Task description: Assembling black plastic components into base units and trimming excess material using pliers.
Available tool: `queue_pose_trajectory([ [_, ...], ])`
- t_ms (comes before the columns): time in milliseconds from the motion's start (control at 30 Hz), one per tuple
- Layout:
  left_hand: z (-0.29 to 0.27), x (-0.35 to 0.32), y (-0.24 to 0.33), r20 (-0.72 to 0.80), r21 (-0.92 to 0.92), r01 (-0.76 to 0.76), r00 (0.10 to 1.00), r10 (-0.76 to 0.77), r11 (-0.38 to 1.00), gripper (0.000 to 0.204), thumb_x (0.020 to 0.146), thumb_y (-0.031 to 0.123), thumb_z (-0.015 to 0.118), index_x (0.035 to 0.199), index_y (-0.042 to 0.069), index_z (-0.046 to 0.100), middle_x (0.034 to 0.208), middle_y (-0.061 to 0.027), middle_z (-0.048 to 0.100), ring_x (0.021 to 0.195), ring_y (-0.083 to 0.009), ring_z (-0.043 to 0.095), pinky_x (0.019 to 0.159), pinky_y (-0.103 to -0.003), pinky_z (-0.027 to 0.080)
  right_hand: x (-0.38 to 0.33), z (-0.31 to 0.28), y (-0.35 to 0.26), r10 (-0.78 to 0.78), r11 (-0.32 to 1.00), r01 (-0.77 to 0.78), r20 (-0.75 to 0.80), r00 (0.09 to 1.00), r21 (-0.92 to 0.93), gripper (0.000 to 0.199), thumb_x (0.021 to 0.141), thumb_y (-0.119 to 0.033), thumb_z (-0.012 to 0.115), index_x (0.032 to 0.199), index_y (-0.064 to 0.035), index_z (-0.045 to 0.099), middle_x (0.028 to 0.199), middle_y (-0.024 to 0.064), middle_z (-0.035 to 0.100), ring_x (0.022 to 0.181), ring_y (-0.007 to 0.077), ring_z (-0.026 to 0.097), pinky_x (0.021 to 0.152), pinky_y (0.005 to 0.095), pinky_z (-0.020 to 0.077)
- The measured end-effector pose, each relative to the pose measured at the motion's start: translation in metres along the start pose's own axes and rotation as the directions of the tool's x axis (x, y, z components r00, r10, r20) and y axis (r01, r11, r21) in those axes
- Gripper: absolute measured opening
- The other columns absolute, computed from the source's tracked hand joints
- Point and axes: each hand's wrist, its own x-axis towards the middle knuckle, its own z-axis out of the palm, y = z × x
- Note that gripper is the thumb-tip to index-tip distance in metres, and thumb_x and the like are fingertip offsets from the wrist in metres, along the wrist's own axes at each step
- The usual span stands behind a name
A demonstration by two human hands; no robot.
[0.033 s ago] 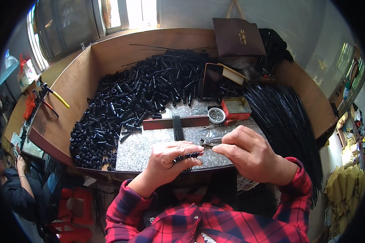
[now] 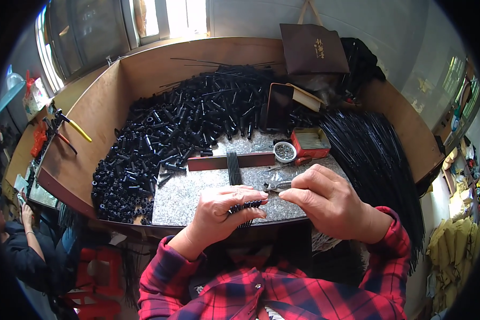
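My left hand [image 2: 221,210] is closed around a bundle of thin black rods [image 2: 233,168], which runs over a dark red bar [image 2: 205,162] on a speckled board [image 2: 176,205]. Between its thumb and fingers shows a row of small black pieces [image 2: 249,205]; how they join the rods is unclear. My right hand [image 2: 328,200] is close by on the right, thumb and forefinger pinched together; anything in the pinch is hidden. Metal pliers [image 2: 277,186] stick out just beyond its fingers, their handles covered by the hand, so I cannot tell whether it grips them.
Loose black tubular parts [image 2: 170,133] are heaped at left and back. Long black rods [image 2: 376,154] lie at right. A cup of small bits [image 2: 285,152], a red box [image 2: 311,143] and a phone [image 2: 278,106] stand behind the board. Wooden walls [image 2: 85,117] surround the bench. Another person [image 2: 32,240] sits far left.
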Motion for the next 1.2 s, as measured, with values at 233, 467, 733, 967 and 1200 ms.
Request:
queue_pose_trajectory([
  [233,0.003,0.002,-0.006,0.001,0.006,-0.047,0.999,0.047,0.999,0.030,0.071,0.015,0.077,0.098,0.003,0.069,0.096,-0.0097,0.071,0.091,-0.0253,0.068,0.085,-0.037,0.053,0.004,0.001,0.003,-0.012,0.997,0.009,0.036,0.999,0.079,0.028,0.069,0.003,0.068,0.096,-0.0031,0.066,0.084,0.0080,0.056,0.070,0.0217,0.057,0.060,0.0319,0.0481],
  [467,0.009,0.003,-0.012,0.005,-0.009,-0.124,0.992,0.124,0.992,0.035,0.068,0.017,0.081,0.099,0.005,0.068,0.095,-0.0104,0.070,0.091,-0.0258,0.068,0.085,-0.036,0.053,0.005,0.004,0.006,-0.017,0.984,0.008,0.048,0.999,0.178,0.030,0.072,0.000,0.071,0.101,-0.0031,0.066,0.086,0.0083,0.058,0.072,0.0215,0.059,0.060,0.0307,0.0499],
  [733,0.014,-0.012,-0.012,-0.004,-0.108,0.010,1.000,-0.010,0.994,0.036,0.068,0.025,0.081,0.097,0.008,0.068,0.094,-0.0095,0.069,0.088,-0.0271,0.068,0.079,-0.035,0.054,0.027,0.022,-0.004,0.111,0.850,-0.147,0.100,0.989,0.507,0.031,0.077,-0.007,0.072,0.106,-0.0005,0.063,0.091,0.0118,0.060,0.073,0.0208,0.061,0.062,0.0302,0.0515],
  [967,0.021,-0.058,-0.054,0.271,0.414,0.124,0.929,-0.251,0.902,0.085,0.065,0.052,0.076,0.127,0.001,0.050,0.132,-0.0169,0.050,0.128,-0.0346,0.042,0.104,-0.043,0.037,0.036,0.038,-0.001,0.057,0.886,-0.080,0.063,0.996,0.458,0.013,0.079,-0.005,0.070,0.088,0.0016,0.064,0.078,0.0122,0.060,0.068,0.0235,0.061,0.059,0.0319,0.0500],
  [1200,0.020,-0.056,-0.069,0.360,0.503,-0.034,0.916,-0.174,0.864,0.087,0.066,0.051,0.075,0.129,-0.001,0.045,0.142,-0.0161,0.038,0.137,-0.0349,0.028,0.109,-0.050,0.027,0.067,-0.009,0.008,0.019,0.940,-0.028,0.028,0.999,0.340,0.010,0.079,-0.006,0.070,0.085,0.0007,0.065,0.076,0.0091,0.061,0.066,0.0184,0.060,0.057,0.0286,0.0468],
])
